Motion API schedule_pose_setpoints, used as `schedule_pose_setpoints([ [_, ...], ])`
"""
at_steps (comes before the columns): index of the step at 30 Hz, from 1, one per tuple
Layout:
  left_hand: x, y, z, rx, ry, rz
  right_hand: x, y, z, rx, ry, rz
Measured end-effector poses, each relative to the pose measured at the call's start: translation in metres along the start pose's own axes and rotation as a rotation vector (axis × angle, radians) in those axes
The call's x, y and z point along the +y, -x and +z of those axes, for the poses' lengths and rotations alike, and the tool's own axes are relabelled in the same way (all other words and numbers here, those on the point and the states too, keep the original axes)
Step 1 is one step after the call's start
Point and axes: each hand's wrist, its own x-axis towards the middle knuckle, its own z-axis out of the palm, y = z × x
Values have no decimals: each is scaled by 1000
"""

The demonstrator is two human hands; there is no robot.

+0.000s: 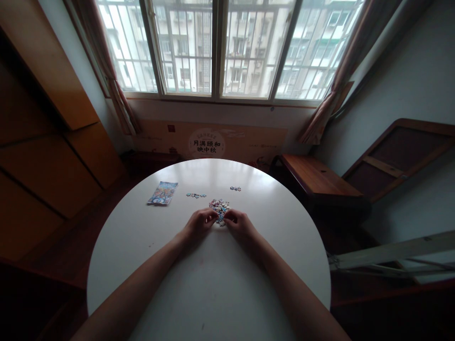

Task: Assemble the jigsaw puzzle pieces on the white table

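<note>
Closest to the camera you've got two bare forearms [137,279] coming up from the bottom corners over a round, glossy white table [209,293]. Going left to right: a flat, rectangular, mostly blue printed sheet [163,193] left of centre, then a thin strip of small multicoloured jigsaw pieces [196,195]. Next, the left hand [199,220], thumb and fingers curled nearly together; can't tell if they've got a piece. Mid-frame is the loose heap of multicoloured jigsaw pieces [219,205], then the right hand [240,221] at its other side, fingers bunched, same can't-tell. Just above that, a little cluster of jigsaw pieces [235,188]. My worry: a careless wrist sweep scatters that heap, or a forward nudge knocks the strip out of line, since that tabletop looks pretty slick.
</note>
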Motion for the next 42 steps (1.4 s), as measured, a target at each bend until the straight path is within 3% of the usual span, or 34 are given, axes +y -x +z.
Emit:
schedule_pose_setpoints([
  [21,1,0,0,11,-11,-17,-3,0,-1,-11,-39,21],
  [42,2,2,-1,-18,-23,34,5,-1,1,-71,-14,-63],
])
